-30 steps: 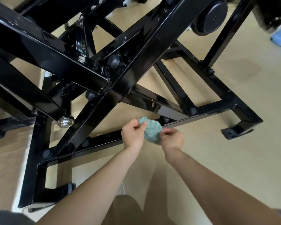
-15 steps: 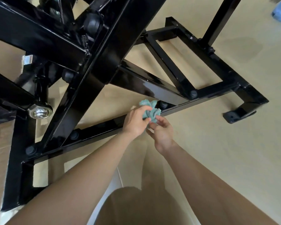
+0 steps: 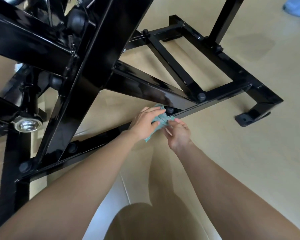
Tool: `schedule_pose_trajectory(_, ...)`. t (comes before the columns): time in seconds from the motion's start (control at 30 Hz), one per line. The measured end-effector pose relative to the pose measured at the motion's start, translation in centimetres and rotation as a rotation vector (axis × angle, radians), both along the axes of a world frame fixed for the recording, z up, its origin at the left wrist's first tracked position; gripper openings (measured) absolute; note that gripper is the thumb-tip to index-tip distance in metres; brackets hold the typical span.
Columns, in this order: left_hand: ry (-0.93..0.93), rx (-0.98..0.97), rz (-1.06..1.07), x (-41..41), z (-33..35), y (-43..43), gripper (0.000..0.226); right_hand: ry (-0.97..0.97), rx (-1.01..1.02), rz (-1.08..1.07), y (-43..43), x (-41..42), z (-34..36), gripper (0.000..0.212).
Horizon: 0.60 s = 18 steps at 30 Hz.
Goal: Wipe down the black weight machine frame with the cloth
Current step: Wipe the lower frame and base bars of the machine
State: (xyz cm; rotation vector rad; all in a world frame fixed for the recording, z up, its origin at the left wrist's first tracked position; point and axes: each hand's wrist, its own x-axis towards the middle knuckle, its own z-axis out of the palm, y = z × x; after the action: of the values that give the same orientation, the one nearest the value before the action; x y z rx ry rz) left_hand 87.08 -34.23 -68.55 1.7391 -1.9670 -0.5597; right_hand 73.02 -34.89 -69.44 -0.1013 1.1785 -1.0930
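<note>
the teal cloth (image 3: 160, 119) was bunched against a low bar of the black frame (image 3: 97, 66), left hand (image 3: 144, 122) closed over it, right hand (image 3: 178, 134) pinching its edge. soft, light and floppy, it probably worked best wadded into one palm; the glossy frame looked rigid, immovable.

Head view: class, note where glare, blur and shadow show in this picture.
Head view: glare streaks the black frame and the chrome cap; the blue object top right is blurred; a shadow lies on the floor just below the cloth.
</note>
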Motion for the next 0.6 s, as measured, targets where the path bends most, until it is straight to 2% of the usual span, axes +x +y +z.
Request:
schedule_pose_trajectory(0.13,-0.048,0.004,0.009,0.6,-0.3,0.6,0.051,-0.004,0.008,0.028,0.5,1.0,-0.5,0.034)
schedule_pose_trajectory(0.33,-0.001,-0.02,0.131,2.4,-1.0,3.2,0.049,-0.062,0.048,0.097,2.0,2.5,-1.8,0.047)
schedule_pose_trajectory(0.6,-0.235,-0.161,0.244,6.4,-1.1,9.6,0.037,-0.081,0.044,0.28,6.2,7.4,-2.8,0.05)
